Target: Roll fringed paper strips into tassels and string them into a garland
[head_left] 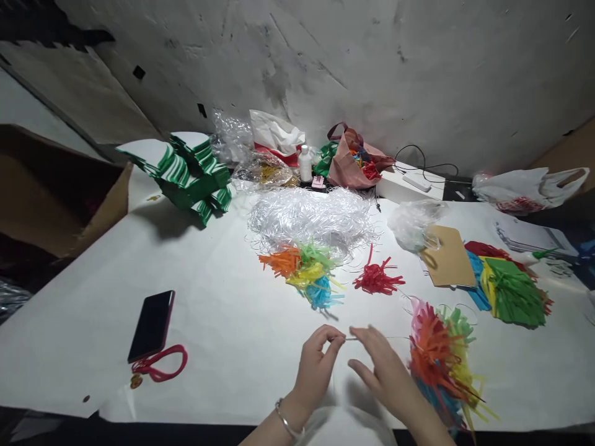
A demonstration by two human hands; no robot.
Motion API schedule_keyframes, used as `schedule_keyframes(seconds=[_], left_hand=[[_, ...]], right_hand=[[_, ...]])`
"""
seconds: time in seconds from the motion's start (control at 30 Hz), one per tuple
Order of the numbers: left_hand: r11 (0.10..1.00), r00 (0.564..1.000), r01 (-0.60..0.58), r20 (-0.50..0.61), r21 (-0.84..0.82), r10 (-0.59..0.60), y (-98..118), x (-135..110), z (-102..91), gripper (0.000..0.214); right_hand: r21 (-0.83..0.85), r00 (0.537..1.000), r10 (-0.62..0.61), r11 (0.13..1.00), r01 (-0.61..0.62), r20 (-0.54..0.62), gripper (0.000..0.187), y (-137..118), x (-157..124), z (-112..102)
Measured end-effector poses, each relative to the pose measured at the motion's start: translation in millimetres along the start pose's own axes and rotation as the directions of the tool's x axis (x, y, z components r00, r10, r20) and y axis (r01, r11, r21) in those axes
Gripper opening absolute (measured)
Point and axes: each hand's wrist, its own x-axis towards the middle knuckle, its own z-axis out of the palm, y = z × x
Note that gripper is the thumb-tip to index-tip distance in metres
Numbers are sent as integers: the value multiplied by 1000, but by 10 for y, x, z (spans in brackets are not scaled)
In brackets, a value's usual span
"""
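Scuffed grey wall (pixel 325 62) rises behind a broad white-covered counter (pixel 223 347), whose flat, pale top probably suits laying out light pieces by colour. Near its front edge the left hand (pixel 317 367), a silver bangle (pixel 281 414) at its wrist, pinches a thin pale strand (pixel 352 339) between thumb and fingertips, a grip that seems chosen for something so slight. Facing it, well clear of a clasp, the right hand (pixel 383 367) has thumb and fingers spread, its fingertips close to the strand; whether they touch it, I cannot tell. A fine line runs on toward a mixed pile of pink, orange, yellow, green and blue fringed paper tassels (pixel 434 347) beside the right forearm, presumably put there for easy reach.

Farther back, a red fringed paper tassel (pixel 379 277) lies apart from an orange, green, yellow and blue tassel cluster (pixel 304 274), whose colours sit in separate bunches, perhaps for telling them apart. Just behind the cluster spreads a tangled heap of clear, glossy string (pixel 311 214). Off to the left, a black rectangular smartphone (pixel 152 325) with a red cord loop (pixel 160 376) lies well away from both hands, likely so as not to crowd them.
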Motion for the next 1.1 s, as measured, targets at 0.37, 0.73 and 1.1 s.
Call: schedule_keyframes(seconds=[0.37,0.73,1.1], left_hand=[[945,977,-67,-171,320,128,-340,1204,-657,23],[978,986,11,-168,207,24,-78,2527,-965,9],[953,982,172,-29,-250,-185,342,1010,-625,34]], right_hand=[[201,980,172,968,-150,-99,29,-100,259,410],[251,979,185,955,-160,-81,27,-143,325,466],[401,940,135,916,1,-312,16,-583,575,124]])
